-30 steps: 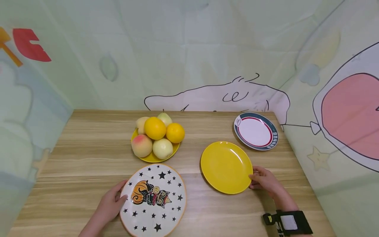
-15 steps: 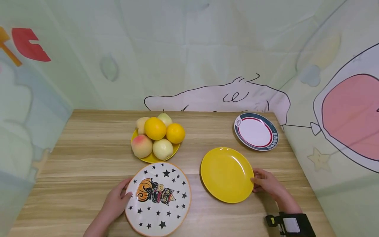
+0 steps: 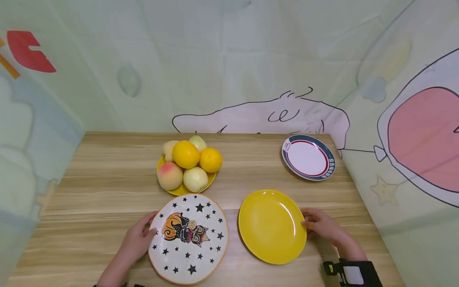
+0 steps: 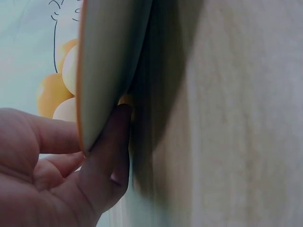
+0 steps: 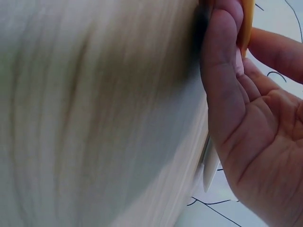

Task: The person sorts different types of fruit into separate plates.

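A white plate (image 3: 179,255) with black stars, an orange rim and a pumpkin-and-cat picture lies at the front middle in the head view. My left hand (image 3: 138,239) pinches its left edge, thumb on top and fingers beneath, as the left wrist view shows against the plate's underside (image 4: 102,71). To the right is a plain yellow plate (image 3: 270,227). Its right edge is pinched by my right hand (image 3: 320,226), with the thumb over the rim; in the right wrist view only a strip of the yellow rim (image 5: 247,23) shows between thumb and fingers.
Behind the star plate, another yellow plate (image 3: 175,191) bears a pile of fruit, with oranges (image 3: 186,154), a peach (image 3: 169,175) and pears (image 3: 195,179). A white plate with a blue-green rim (image 3: 308,158) lies at the back right of the wooden table (image 3: 93,179). Printed cloth walls stand behind and beside it.
My right hand has drawn the yellow plate toward me, down in the head view. The star plate went right and slightly away with my left hand, then slightly back left. Both grips are kept.
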`<action>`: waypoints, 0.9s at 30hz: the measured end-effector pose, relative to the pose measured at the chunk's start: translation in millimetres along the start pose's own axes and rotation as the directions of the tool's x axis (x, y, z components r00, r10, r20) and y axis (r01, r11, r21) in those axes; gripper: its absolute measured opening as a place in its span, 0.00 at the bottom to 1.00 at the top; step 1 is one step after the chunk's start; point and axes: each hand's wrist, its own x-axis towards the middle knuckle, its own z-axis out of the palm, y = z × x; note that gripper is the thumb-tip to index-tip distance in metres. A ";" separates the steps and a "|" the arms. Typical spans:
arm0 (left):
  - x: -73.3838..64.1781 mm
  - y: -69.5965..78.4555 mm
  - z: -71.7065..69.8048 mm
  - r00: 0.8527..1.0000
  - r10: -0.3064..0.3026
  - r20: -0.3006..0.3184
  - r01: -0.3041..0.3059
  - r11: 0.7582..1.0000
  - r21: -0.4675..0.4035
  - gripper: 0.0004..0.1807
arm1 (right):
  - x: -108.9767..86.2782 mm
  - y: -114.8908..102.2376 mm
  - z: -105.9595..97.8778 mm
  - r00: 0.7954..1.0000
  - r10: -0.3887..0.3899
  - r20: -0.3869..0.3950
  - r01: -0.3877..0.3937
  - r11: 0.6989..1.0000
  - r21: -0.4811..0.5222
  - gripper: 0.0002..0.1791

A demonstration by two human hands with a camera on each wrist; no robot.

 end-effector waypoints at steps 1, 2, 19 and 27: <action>0.3 0.3 -0.2 1.000 -0.006 0.002 0.006 1.000 -0.006 0.27 | -0.6 -0.2 0.2 1.000 -0.015 0.009 0.015 1.000 -0.011 0.24; 0.7 0.4 -0.2 1.000 -0.011 0.003 0.011 1.000 -0.010 0.27 | -1.0 -0.4 0.5 0.999 -0.026 0.018 0.027 0.999 -0.024 0.24; 3.8 -1.4 0.3 0.999 0.020 -0.033 -0.022 0.998 -0.065 0.25 | -8.5 -7.1 8.8 0.993 -0.056 0.108 0.065 0.994 -0.087 0.20; 3.9 -1.9 1.5 1.000 -0.006 -0.023 0.005 0.998 -0.070 0.25 | -9.9 -5.1 9.9 0.991 -0.071 0.112 0.077 0.996 -0.048 0.20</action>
